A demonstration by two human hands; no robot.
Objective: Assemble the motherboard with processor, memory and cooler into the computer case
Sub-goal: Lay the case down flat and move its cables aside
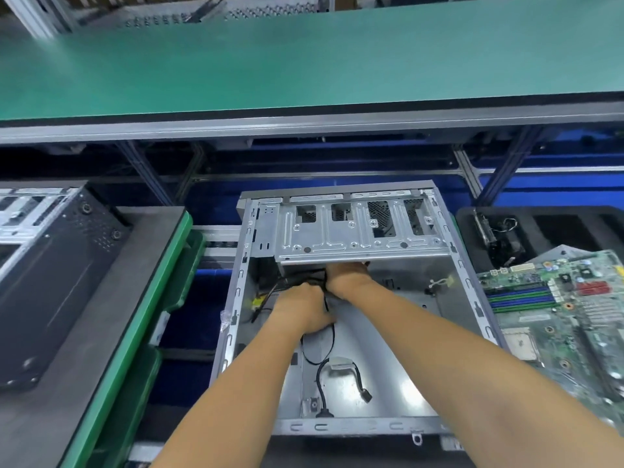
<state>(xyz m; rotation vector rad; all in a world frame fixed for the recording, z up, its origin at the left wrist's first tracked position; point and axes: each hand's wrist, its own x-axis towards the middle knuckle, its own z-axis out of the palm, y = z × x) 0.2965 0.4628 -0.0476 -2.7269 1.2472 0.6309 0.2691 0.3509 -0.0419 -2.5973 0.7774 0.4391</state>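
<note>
Writing: none can be read on any part in view.
Left of frame: dark closed case (pixel 50 282) lying flat on a grey table (pixel 111 332) with a green edge.
Centre: open computer case (pixel 398 352), bare metal, lying on its side; drive cage (pixel 358 231) at its upper end.
Left hand (pixel 304 309): inside the case, fingers curled round a bundle of black cables (pixel 326 292).
Right hand (pixel 347 275): just beside the left, reaching under the drive cage; fingers hidden, so I cannot tell its grip.
Case floor, lower centre: loose black cable with connector (pixel 366 396).
Right of frame: green motherboard (pixel 567 319) outside the case, tilted, blue memory slots showing; black foam tray (pixel 540 228) above it.
Top of frame: green shelf (pixel 304 62).
</note>
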